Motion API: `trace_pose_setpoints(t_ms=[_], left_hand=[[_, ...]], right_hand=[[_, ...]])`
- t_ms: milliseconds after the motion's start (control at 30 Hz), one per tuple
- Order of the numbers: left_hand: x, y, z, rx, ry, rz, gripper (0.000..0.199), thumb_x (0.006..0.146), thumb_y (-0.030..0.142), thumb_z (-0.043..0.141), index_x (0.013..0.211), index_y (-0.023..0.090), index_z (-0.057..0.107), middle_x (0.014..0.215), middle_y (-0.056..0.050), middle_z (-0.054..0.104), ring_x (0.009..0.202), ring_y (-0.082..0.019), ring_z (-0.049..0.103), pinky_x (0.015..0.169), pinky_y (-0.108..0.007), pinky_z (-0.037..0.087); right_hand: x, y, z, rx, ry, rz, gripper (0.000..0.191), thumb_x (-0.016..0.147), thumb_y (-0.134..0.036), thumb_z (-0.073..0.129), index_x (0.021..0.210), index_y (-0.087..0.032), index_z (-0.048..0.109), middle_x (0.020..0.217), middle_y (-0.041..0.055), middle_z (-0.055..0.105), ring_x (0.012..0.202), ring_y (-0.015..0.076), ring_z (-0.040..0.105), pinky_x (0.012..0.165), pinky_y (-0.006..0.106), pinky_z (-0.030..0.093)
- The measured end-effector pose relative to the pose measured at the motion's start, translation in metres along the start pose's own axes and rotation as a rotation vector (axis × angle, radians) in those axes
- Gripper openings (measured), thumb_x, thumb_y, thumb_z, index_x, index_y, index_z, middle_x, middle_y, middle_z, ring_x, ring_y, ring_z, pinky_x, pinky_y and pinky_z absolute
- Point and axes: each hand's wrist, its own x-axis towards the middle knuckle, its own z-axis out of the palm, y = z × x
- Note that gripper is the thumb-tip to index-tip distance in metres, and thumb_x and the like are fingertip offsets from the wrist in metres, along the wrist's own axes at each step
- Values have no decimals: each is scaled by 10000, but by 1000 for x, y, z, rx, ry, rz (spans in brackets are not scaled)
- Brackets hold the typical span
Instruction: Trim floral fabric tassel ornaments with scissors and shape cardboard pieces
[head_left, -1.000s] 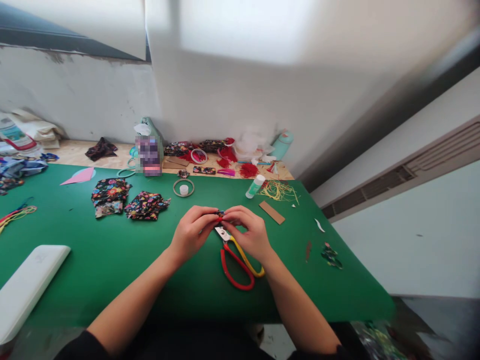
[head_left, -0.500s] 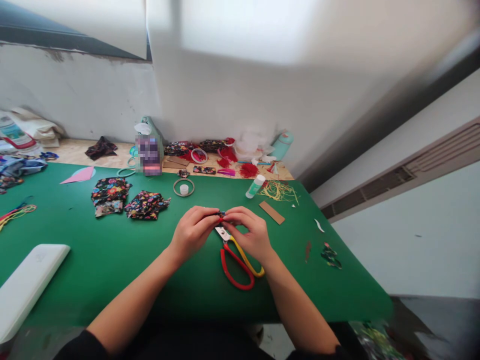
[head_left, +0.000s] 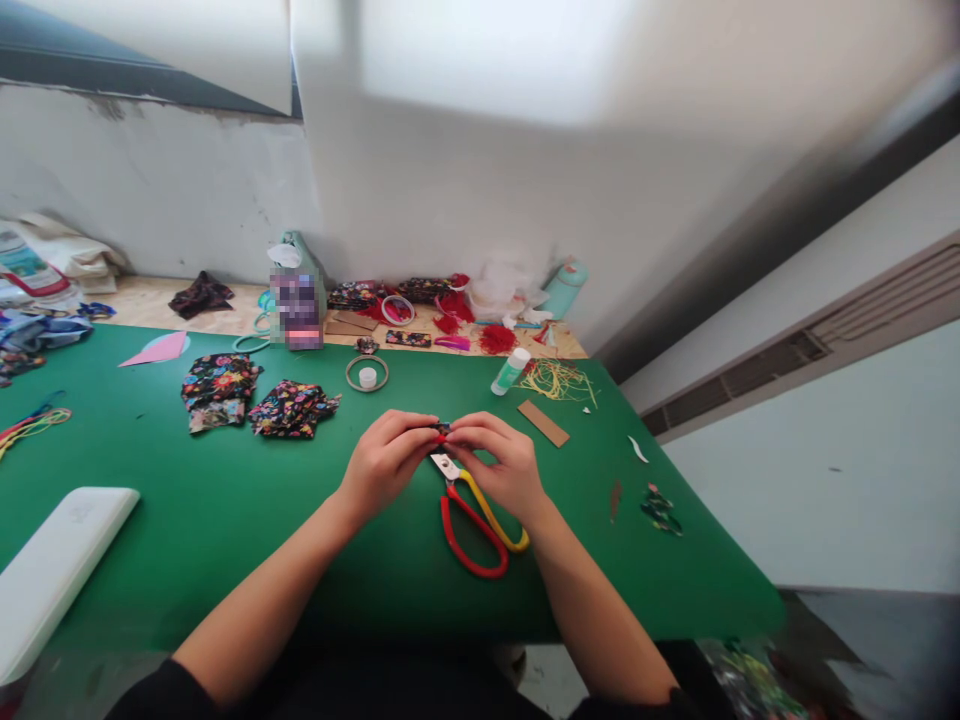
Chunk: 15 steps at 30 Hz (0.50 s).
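Note:
Between my two hands is a small dark patterned piece of fabric (head_left: 444, 428) with a bit of red on it; fingers cover most of it. My left hand (head_left: 384, 458) pinches it from the left side, thumb and fingers pressed together. From the right, the fingertips of my right hand (head_left: 501, 462) close on the same piece. Just beneath lies a pair of scissors (head_left: 474, 528) with one red and one yellow handle, its blade tips hidden under the hands. A brown cardboard strip (head_left: 544, 424) lies to the right of my right hand.
Floral fabric pieces (head_left: 294, 410) lie left on the green table (head_left: 247, 530). Behind the hands are a glue stick (head_left: 511, 371), a ring (head_left: 367, 388) and yellow strings (head_left: 559, 381). A long white object (head_left: 64, 570) occupies the left front. Fabric scraps (head_left: 661, 510) lie right.
Both hands stay in nearly the same place, still pinching the small piece. The fingers shift only very slightly; the scissors and other things have not moved.

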Motion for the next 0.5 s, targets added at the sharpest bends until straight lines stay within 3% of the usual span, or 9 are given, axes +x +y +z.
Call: trace_pose_setpoints(t_ms=[233,500], left_hand=[[0,2,0,-30,-15,-47,141,844,139,566,968,186,617,970,-77,658,884,-156,612,765,-313,530],[1,6,0,-8,15,-58,131,839,134,573,952,185,614,976,-75,654,889,-153,611,751,-296,515]], right_hand=[[0,1,-1,-39,-22,-65,130,851,-136,563,866,-235,645,878,50,660,785,149,641,694,279,555],[-2,-7,5,208,61,169,65,800,-160,632,841,-210,640,869,44,666,738,140,648,602,239,576]])
